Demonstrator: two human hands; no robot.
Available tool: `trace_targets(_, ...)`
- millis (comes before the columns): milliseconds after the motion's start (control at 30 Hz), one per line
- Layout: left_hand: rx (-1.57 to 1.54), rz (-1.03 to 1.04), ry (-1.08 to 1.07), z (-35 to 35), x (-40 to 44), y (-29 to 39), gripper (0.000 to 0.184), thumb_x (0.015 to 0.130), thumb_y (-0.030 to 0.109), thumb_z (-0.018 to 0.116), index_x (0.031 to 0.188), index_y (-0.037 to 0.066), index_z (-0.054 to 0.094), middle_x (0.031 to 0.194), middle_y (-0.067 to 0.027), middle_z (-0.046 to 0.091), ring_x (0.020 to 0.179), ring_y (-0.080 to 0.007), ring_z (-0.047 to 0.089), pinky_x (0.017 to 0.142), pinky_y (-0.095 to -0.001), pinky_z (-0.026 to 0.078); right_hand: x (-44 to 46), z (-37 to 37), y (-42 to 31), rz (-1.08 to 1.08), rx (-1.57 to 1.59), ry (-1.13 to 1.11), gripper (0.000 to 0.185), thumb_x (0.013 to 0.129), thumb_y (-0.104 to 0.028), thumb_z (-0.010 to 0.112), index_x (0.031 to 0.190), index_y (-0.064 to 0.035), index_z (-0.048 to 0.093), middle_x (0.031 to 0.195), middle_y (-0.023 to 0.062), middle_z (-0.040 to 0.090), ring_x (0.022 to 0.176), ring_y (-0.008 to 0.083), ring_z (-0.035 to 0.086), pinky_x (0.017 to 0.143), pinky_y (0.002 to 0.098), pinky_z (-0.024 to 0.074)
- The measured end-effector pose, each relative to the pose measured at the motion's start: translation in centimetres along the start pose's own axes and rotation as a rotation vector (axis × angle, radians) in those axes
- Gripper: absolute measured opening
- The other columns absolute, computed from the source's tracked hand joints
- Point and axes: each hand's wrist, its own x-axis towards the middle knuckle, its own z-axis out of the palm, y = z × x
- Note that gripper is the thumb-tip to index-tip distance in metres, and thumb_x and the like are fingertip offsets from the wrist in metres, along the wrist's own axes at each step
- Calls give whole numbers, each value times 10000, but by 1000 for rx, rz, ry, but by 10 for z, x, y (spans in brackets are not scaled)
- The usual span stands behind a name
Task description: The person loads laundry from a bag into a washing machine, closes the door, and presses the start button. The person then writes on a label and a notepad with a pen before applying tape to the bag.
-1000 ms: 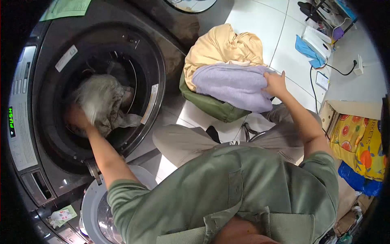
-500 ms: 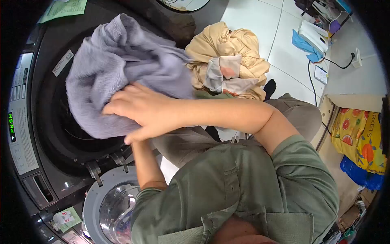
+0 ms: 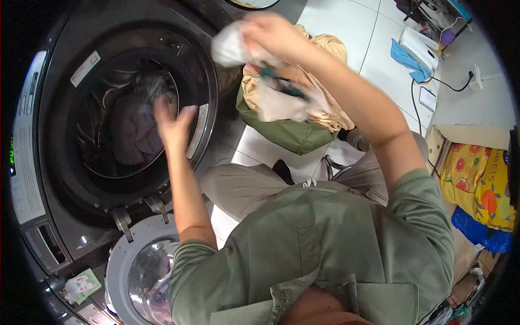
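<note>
My left hand (image 3: 174,127) is at the mouth of the front-loading washing machine (image 3: 59,179), fingers apart and slightly blurred, with nothing in it. Behind it, inside the drum, lies the grey-purple towel (image 3: 132,127). My right hand (image 3: 268,32) is raised over the laundry pile and closed on a white cloth (image 3: 228,47), which is smeared by motion. Below it, a pale garment (image 3: 284,103) with a dark green patch lies over beige fabric (image 3: 330,51) in a green bag (image 3: 292,135). Whether the pale garment joins the white cloth I cannot tell.
The washer's round door (image 3: 143,271) hangs open at the lower left. White floor tiles (image 3: 352,27) extend beyond the bag. At the right, a black cable (image 3: 416,116) runs down the wall near a yellow fruit-print bag (image 3: 476,184) and a blue bag (image 3: 482,230).
The grey-purple towel has gone from my hands into the drum. My right hand has swung right to the pile and grasped a white cloth. My left hand now shows, empty, at the opening.
</note>
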Motion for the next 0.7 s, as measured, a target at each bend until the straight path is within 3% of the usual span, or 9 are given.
trace_targets(100,-660,53,-440,64,-18,50,1115,548,89,773,1345,49,-6,1347,-144,225,1240,-284,264,975,-404,288,71,-10,-128,24,471,-177,218,764,-157,486,857,17,580,705,124,591,600,191,538,562,311,442)
trace_targets(233,-1250,-195,-603,57,24,83,371,834,324,484,1075,42,478,1008,-128,553,836,-326,598,618,-353,520,87,6,-156,105,644,-593,198,782,-136,471,826,24,579,711,115,589,601,181,536,561,291,442)
trace_targets(333,-1691,-300,-932,1,58,34,306,840,221,456,1084,41,498,1043,-128,556,892,-252,579,708,-360,515,48,-13,-110,196,707,-451,262,805,-191,491,1007,-30,538,907,88,580,783,181,541,660,301,444)
trace_targets(433,-1323,-616,87,-111,93,-40,306,843,132,443,1092,-45,466,1072,-189,531,975,-284,540,855,-369,466,9,-38,10,383,201,-160,718,719,-447,607,1250,-17,385,1158,195,503,1083,257,486,890,334,392)
trace_targets(533,-556,-31,339,-225,91,-192,395,805,106,515,1131,-102,435,1125,-217,513,1048,-307,495,940,-402,341,-76,-36,133,696,-721,-69,741,642,-509,635,1140,20,489,1094,241,525,1014,341,517,861,383,407)
trace_targets(600,-631,-256,407,-187,67,-160,568,734,186,615,1172,-100,393,1160,-228,483,1074,-306,474,956,-389,323,-122,-17,148,604,-948,-102,601,711,-469,582,1040,33,559,1005,236,569,942,333,556,823,399,422)
trace_targets(633,-702,-488,484,-160,58,-138,753,663,265,715,1213,-98,351,1195,-239,453,1101,-305,452,972,-375,305,-110,-16,139,744,-692,-77,589,717,-447,584,1066,25,540,1023,224,567,961,331,549,833,399,418)
trace_targets(667,156,-454,595,-103,35,-73,898,619,299,751,1264,-96,266,1292,-247,341,1187,-309,361,996,-369,272,-89,-8,123,868,-427,-54,580,722,-425,585,1091,17,521,1041,213,564,980,328,541,843,400,414)
trace_targets(700,161,-188,177,-73,24,-65,1013,578,317,777,1295,-93,191,1354,-242,232,1256,-305,247,1021,-355,226,-61,6,95,763,-423,-117,444,775,-376,551,970,23,573,935,176,603,874,273,576,776,364,438)
